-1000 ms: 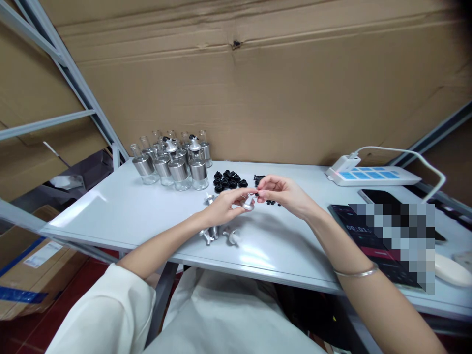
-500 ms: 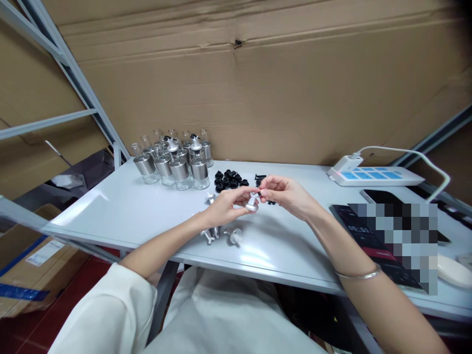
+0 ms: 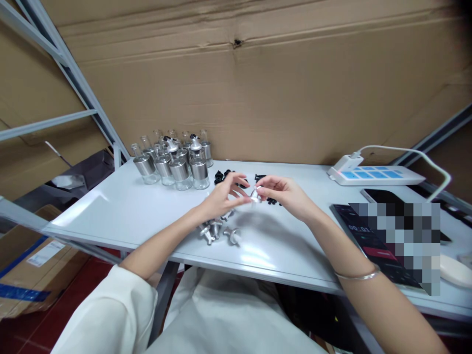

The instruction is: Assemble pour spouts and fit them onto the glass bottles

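My right hand (image 3: pixel 285 194) pinches a silver pourer top (image 3: pixel 255 197) above the table, its fingertips at the upper end of the spout. Close by on the left is my left hand (image 3: pixel 221 197), with fingers spread and curved; the thumb tip is at the pourer top's edge, and I cannot tell whether it touches. Several more silver pourer tops (image 3: pixel 216 227) lie loose below my left hand. Behind that hand sits a cluster of black stoppers (image 3: pixel 220 177), partly hidden. Small black parts (image 3: pixel 272 201) lie under my right hand, with longer black pieces (image 3: pixel 260 177) behind.
Several glass bottles with steel sleeves (image 3: pixel 180 169) stand at the back left, two of them topped with pourers. On the right are a white power strip (image 3: pixel 379 175) with a plugged cable, and phones (image 3: pixel 354 228). A cardboard wall (image 3: pixel 258 98) closes off the back.
My left hand has let go of the pourer top, opened its fingers and drawn slightly left. The right hand now holds the pourer top, where before it pinched a small dark part at the spout.
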The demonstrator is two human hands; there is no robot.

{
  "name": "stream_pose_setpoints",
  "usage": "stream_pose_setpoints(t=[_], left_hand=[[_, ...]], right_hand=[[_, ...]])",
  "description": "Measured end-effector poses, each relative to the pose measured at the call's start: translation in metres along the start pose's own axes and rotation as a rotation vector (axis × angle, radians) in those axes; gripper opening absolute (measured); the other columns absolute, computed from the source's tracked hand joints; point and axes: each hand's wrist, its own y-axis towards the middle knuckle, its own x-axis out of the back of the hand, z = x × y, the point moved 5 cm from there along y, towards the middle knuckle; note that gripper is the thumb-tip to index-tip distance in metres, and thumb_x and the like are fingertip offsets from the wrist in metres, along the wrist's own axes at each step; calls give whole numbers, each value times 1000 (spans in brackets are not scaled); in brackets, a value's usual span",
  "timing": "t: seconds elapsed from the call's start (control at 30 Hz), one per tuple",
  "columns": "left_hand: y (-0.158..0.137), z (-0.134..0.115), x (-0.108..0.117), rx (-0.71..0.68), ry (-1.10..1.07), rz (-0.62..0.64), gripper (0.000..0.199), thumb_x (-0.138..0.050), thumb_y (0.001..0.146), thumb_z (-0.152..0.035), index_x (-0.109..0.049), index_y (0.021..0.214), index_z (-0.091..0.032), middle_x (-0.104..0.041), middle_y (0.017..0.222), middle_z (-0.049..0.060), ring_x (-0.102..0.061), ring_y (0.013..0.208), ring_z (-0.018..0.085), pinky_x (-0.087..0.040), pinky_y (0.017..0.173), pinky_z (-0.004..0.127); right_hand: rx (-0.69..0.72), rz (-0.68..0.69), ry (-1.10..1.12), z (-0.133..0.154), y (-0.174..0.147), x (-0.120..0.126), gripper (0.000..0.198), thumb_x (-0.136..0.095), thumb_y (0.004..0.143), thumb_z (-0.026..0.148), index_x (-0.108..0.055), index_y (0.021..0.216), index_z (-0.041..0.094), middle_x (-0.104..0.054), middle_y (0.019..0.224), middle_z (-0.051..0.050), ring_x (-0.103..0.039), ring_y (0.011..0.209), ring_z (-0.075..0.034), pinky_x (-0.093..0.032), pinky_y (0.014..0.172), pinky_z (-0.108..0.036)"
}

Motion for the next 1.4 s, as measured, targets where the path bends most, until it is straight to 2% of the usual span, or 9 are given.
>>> stream_pose_setpoints(t=[0.07, 0.17, 0.4, 0.53, 0.8, 0.93, 1.07, 1.17, 1.4], left_hand=[[4, 4, 22, 3, 154, -157, 28, -51, 89, -34, -46, 110, -17, -63, 105, 9, -64, 86, 14, -50, 80, 29], [8, 17, 49, 46, 440, -282, 16, -43, 90, -20, -53, 101, -15, -65, 102, 8, -62, 94, 15, -48, 84, 29], [12, 44, 56, 177, 748, -125, 21, -57, 80, -18, -62, 99, -15, -66, 100, 8, -62, 90, 20, -49, 86, 35], [14, 52, 50, 247, 761, -74, 23, -63, 75, -16, -65, 98, -13, -67, 97, 9, -63, 86, 21, -49, 84, 35], [14, 45, 50, 206, 751, -94, 24, -59, 77, -14, -67, 100, -14, -63, 95, 7, -62, 79, 17, -50, 85, 34], [11, 24, 47, 138, 572, -193, 20, -59, 77, -17, -68, 94, -14, -61, 94, 6, -59, 75, 12, -50, 81, 30], [6, 13, 38, 194, 94, -208, 24, -67, 73, -27, -65, 91, -12, -66, 87, 5, -62, 74, 12, -52, 75, 28], [3, 12, 30, 246, -198, -182, 34, -74, 68, -34, -64, 92, -12, -69, 87, 5, -66, 76, 13, -52, 80, 31], [1, 26, 19, 304, -435, -201, 47, -82, 57, -41, -66, 90, -11, -71, 83, 5, -69, 74, 14, -53, 88, 38]], right_hand=[[22, -78, 27, -1, 1, 8, 33, -79, 62, 46, -67, 77, 19, -64, 66, 0, -55, 61, -12, -45, 66, -30], [56, -152, 77, -3, 3, 17, 33, -79, 62, 45, -66, 78, 19, -63, 66, 0, -55, 62, -13, -45, 67, -30], [71, -171, 79, -3, 3, 19, 31, -78, 64, 44, -66, 79, 19, -62, 66, 0, -55, 62, -13, -46, 68, -31], [77, -169, 51, -1, 2, 17, 34, -78, 63, 47, -65, 78, 19, -61, 65, 0, -54, 62, -13, -45, 67, -31], [101, -182, 20, 2, 1, 15, 35, -76, 64, 50, -61, 74, 20, -59, 60, 1, -52, 58, -12, -44, 63, -30], [113, -193, 76, 1, 1, 15, 30, -77, 65, 41, -60, 78, 21, -60, 64, 2, -55, 59, -12, -46, 65, -30], [129, -234, 21, -1, 1, 18, 31, -70, 72, 40, -65, 95, 20, -61, 64, 1, -56, 62, -13, -47, 71, -33], [119, -249, -4, -1, 1, 18, 30, -73, 69, 43, -66, 85, 19, -64, 67, -1, -61, 65, -16, -49, 73, -35], [106, -175, 30, 0, 0, 9, 36, -80, 59, 48, -63, 76, 20, -69, 69, -3, -66, 67, -19, -53, 76, -40]])
